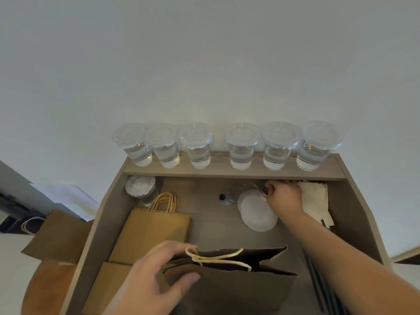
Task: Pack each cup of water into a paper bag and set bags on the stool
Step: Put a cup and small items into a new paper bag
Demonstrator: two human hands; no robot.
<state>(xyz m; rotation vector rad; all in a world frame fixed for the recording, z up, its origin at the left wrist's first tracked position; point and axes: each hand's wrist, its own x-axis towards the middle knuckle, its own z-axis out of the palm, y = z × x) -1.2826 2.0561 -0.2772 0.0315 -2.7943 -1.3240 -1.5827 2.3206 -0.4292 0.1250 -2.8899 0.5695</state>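
Under shelf (227,172): right hand (284,197) fingertips hidden; left hand (154,276) grips bag (227,289).

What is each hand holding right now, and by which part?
The left hand grips the open paper bag by the left end of its top rim. The right hand reaches under the shelf; whether it holds anything cannot be told.
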